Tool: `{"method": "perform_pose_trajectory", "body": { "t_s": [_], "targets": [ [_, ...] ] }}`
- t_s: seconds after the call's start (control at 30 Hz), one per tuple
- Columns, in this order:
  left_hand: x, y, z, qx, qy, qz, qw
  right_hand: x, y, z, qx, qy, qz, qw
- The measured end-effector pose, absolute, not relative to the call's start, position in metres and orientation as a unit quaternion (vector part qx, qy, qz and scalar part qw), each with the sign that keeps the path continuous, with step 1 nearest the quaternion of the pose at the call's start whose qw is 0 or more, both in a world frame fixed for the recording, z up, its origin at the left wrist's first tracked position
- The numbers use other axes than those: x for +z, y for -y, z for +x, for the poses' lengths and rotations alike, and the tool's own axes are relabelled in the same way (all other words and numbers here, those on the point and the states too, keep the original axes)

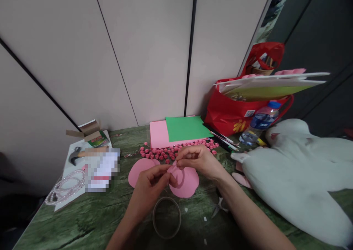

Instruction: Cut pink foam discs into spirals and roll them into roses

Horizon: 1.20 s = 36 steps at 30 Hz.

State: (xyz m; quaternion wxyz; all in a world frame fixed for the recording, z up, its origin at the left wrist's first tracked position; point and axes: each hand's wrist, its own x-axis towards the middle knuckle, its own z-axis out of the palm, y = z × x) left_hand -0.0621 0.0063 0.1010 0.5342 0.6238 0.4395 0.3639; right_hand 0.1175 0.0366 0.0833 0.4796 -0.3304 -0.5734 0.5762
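Observation:
Both hands meet above the pink paper at the middle of the table. My left hand (150, 185) pinches a small pink paper strip (173, 168) that looks curled; its exact shape is hard to make out. My right hand (200, 159) pinches the same strip from the upper right, fingertips close to the left ones. Beneath them lie rounded pink paper cutouts, one pink cutout (189, 187) under the right hand and another cutout (138, 169) left of it. A clear tape roll (153, 217) lies flat nearer me. Scissors (219, 207) rest beside my right forearm, partly hidden.
Several small pink rosebuds (161, 155) lie beyond my hands, before green paper (189, 128) and pink sheets (158, 132). At left are a hammer (73, 156) and bead strings (66, 185). A red bag (220, 112), water bottle (260, 121) and white plush toy (289, 169) occupy the right.

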Motion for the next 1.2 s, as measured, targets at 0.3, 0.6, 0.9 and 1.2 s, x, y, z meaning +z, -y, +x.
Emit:
{"method": "perform_pose_trajectory", "body": {
  "t_s": [0.3, 0.6, 0.9, 1.2],
  "targets": [
    [0.1022, -0.0075, -0.0624, 0.362, -0.441, 0.620, 0.539, 0.0905, -0.0336, 0.1216, 0.585, 0.579, -0.339, 0.455],
    [0.1019, -0.0049, -0.0611, 0.356, -0.441, 0.628, 0.533, 0.0844, -0.0349, 0.1173, 0.561, 0.582, -0.362, 0.464],
    [0.1030, -0.0050, -0.0634, 0.357, -0.445, 0.630, 0.528, 0.0850, -0.0344, 0.1177, 0.574, 0.574, -0.343, 0.473],
    [0.1039, -0.0053, -0.0631, 0.356, -0.446, 0.636, 0.520, 0.0879, -0.0334, 0.1186, 0.568, 0.588, -0.342, 0.464]
  ]
}}
